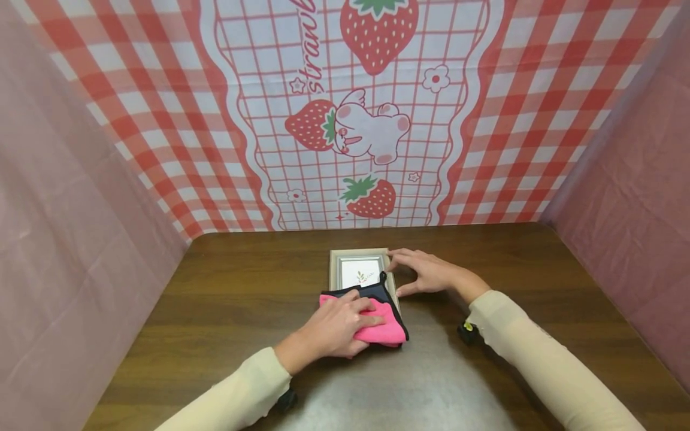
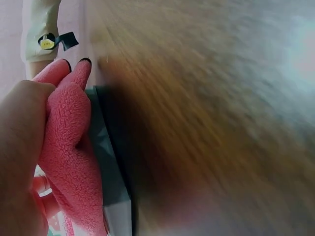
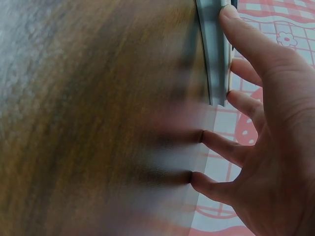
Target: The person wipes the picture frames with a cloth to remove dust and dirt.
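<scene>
A small picture frame (image 1: 334,269) with a pale border and a leafy print lies flat on the table. Over its near part is a pink cloth (image 1: 390,332) with black edging, a dark underside and a corner loop. My left hand (image 1: 339,323) grips this cloth and presses it on the frame; in the left wrist view the pink cloth (image 2: 69,128) bunches beneath the fingers. My right hand (image 1: 428,272) touches the frame's right edge with thumb and fingertips spread. In the right wrist view, the lower fingers of the right hand (image 3: 275,123) rest on the tabletop beside the frame (image 3: 212,54).
The brown wooden table (image 1: 242,281) extends around the frame. Behind it hangs a red-and-white checked cloth (image 1: 501,149) printed with strawberries. Pink fabric (image 1: 636,179) covers both sides. Dark wrist straps show below each sleeve.
</scene>
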The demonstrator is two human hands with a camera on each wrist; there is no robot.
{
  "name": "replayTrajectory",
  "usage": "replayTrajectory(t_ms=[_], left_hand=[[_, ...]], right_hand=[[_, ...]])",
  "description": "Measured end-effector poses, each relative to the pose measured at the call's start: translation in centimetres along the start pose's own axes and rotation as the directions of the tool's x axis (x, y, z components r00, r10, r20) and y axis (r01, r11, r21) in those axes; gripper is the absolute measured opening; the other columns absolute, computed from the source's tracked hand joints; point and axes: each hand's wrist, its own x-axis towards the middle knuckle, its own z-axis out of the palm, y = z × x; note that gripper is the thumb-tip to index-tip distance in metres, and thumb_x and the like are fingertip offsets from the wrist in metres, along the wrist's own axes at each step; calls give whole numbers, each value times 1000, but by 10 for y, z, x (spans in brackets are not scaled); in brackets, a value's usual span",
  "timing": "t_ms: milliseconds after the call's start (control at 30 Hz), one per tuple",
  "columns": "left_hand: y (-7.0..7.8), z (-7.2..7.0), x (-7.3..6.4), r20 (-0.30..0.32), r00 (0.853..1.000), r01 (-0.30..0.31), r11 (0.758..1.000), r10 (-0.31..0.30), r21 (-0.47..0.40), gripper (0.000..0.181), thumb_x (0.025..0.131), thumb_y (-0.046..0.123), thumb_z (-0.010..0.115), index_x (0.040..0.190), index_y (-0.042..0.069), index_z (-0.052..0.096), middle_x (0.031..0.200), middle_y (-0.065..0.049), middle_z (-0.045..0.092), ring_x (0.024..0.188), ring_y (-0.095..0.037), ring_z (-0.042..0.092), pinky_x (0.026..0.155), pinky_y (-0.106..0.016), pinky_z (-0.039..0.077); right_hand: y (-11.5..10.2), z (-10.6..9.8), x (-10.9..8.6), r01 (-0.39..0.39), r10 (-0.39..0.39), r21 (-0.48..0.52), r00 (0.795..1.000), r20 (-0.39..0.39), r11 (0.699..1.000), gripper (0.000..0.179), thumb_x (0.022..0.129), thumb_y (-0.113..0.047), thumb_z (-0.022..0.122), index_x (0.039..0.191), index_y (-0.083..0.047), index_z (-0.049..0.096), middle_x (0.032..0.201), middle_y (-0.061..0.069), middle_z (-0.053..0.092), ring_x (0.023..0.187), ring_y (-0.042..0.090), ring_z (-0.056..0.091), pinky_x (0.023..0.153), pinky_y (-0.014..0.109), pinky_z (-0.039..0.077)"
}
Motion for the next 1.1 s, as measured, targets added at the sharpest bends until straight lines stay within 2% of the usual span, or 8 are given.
replayTrajectory(t_ms=[400,567,700,900,1100], left_hand=[[-16,-8,-30,24,999,30,999,-29,-27,45,92,39,87,136,31,83,134,0,80,111,-19,69,95,-30,59],[-21,-7,-39,-8,1000,23,999,-24,-40,46,89,36,88,134,30,85,132,-1,80,109,-19,69,92,-30,61],[-23,-4,-40,-31,999,12,999,-14,-45,44,90,36,88,133,29,85,129,-1,81,108,-19,68,90,-29,60],[-23,-4,-38,-24,1000,11,999,-12,-52,43,91,37,88,133,28,85,128,-1,80,107,-19,67,89,-28,60],[-21,-6,-32,13,1000,6,999,-5,-53,44,92,36,87,135,28,84,133,-2,80,111,-19,69,98,-31,60]], right_hand=[[-1,1,1,24,-24,-6,1000,-8,1000,53,94,-42,91,136,-14,72,173,23,52,153,48,57,121,70,49],[-1,1,2,25,-25,-11,1000,-4,1000,54,95,-44,91,136,-14,72,173,23,52,153,49,56,121,71,48],[0,1,2,48,-48,5,999,-17,999,55,95,-48,90,135,-14,72,172,25,52,152,51,57,120,73,48],[1,1,0,103,-105,-25,993,-54,994,56,94,-55,88,133,-17,72,168,27,55,146,53,60,113,75,50],[0,0,1,33,-32,8,999,-13,999,56,95,-49,89,136,-15,72,172,25,52,153,51,55,120,74,47]])
